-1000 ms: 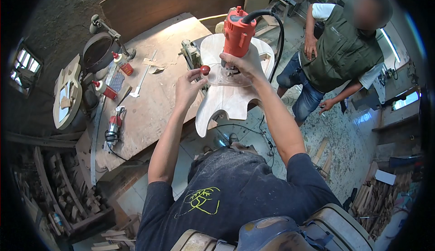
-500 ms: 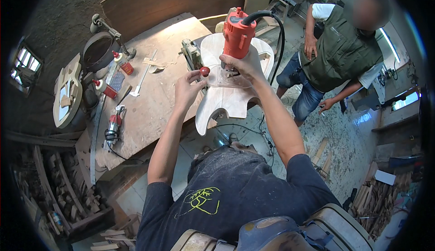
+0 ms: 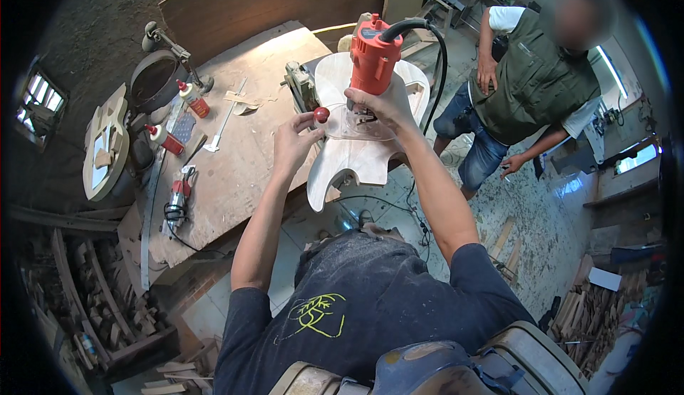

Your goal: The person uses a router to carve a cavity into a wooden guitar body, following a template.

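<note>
A red trim router point(image 3: 375, 56) stands on a pale wooden guitar body point(image 3: 345, 154), with its clear base plate point(image 3: 360, 126) flat against the wood. My right hand point(image 3: 388, 110) wraps round the router's lower part. On the left side of the base, the fingers of my left hand point(image 3: 292, 142) close at a round red knob point(image 3: 321, 115). The bit under the router is hidden. A vise point(image 3: 302, 85) at the bench edge sits against the guitar body's left side.
On the wooden bench point(image 3: 235, 181) lie glue bottles point(image 3: 194, 100), a caliper point(image 3: 221, 128) and a small red power tool point(image 3: 178, 199). A black cable point(image 3: 443, 74) curves right from the router. Another person point(image 3: 531, 81) stands at the right. Another guitar body point(image 3: 107, 146) is far left.
Hands and router hold nearly the same place, with only a very slight shift. The other person has barely moved.
</note>
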`<state>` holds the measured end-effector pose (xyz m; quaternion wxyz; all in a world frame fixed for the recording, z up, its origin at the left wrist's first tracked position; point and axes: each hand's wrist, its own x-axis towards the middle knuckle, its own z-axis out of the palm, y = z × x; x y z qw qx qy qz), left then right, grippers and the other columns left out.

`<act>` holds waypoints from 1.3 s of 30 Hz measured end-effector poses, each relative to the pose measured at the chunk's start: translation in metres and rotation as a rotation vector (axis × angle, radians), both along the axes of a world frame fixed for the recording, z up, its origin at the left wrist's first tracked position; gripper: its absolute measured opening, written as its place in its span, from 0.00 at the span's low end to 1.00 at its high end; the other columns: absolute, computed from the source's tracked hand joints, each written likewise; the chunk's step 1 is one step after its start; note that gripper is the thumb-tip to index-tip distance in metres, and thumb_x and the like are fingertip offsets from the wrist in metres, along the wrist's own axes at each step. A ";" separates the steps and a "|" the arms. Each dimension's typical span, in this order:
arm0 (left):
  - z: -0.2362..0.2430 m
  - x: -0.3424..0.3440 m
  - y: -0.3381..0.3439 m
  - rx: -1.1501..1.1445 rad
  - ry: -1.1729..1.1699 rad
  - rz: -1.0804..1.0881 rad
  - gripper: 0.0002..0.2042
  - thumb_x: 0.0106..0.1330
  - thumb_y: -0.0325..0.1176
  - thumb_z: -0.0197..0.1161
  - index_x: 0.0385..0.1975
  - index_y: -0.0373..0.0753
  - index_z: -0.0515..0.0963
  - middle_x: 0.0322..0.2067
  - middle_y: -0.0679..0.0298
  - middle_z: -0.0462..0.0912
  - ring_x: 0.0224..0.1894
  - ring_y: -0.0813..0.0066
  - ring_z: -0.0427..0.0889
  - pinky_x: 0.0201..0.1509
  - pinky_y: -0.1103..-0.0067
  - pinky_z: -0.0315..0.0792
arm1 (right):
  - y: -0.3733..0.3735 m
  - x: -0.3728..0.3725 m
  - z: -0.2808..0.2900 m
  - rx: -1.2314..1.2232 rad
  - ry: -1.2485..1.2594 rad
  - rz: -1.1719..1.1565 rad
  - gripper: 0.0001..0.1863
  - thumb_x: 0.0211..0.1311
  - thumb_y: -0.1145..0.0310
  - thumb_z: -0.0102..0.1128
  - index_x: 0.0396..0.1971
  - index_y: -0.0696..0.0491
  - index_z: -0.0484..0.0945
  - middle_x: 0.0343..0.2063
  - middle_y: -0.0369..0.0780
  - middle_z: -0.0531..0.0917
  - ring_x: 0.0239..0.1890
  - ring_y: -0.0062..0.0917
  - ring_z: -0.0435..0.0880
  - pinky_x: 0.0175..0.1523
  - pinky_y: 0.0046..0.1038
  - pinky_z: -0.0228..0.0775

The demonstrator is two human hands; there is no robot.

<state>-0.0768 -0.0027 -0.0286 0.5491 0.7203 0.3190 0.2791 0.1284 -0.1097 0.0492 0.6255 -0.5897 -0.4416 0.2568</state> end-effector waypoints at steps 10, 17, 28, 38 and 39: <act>-0.003 -0.006 -0.001 -0.012 -0.017 0.011 0.25 0.64 0.31 0.72 0.58 0.25 0.77 0.53 0.47 0.85 0.54 0.66 0.85 0.60 0.73 0.78 | -0.005 -0.008 0.017 0.135 0.045 0.025 0.26 0.49 0.63 0.80 0.45 0.59 0.79 0.33 0.36 0.84 0.31 0.20 0.85 0.35 0.24 0.79; 0.020 -0.030 -0.058 0.289 0.400 -0.151 0.42 0.55 0.53 0.77 0.63 0.28 0.71 0.51 0.37 0.83 0.55 0.45 0.84 0.57 0.62 0.78 | -0.036 0.029 0.066 0.203 -0.108 -0.187 0.28 0.50 0.64 0.79 0.49 0.59 0.78 0.38 0.38 0.85 0.35 0.23 0.87 0.39 0.25 0.83; 0.023 -0.056 -0.006 0.390 0.652 -0.216 0.40 0.48 0.37 0.76 0.65 0.34 0.69 0.44 0.40 0.85 0.47 0.44 0.85 0.53 0.61 0.78 | -0.087 0.063 0.088 0.266 -0.214 -0.244 0.27 0.50 0.66 0.78 0.49 0.61 0.78 0.39 0.41 0.85 0.38 0.22 0.87 0.34 0.23 0.85; 0.038 -0.014 0.080 0.533 0.688 -0.382 0.38 0.44 0.25 0.75 0.63 0.39 0.74 0.49 0.49 0.85 0.52 0.52 0.84 0.55 0.66 0.76 | -0.099 0.085 0.089 0.297 -0.184 -0.195 0.28 0.51 0.62 0.76 0.49 0.59 0.78 0.42 0.41 0.84 0.41 0.23 0.85 0.39 0.24 0.85; 0.038 -0.008 0.086 0.579 0.714 -0.393 0.38 0.44 0.22 0.73 0.63 0.39 0.74 0.51 0.51 0.84 0.53 0.51 0.83 0.55 0.66 0.76 | -0.100 0.087 0.089 0.311 -0.172 -0.193 0.28 0.51 0.61 0.76 0.49 0.59 0.78 0.42 0.41 0.84 0.41 0.24 0.85 0.40 0.25 0.86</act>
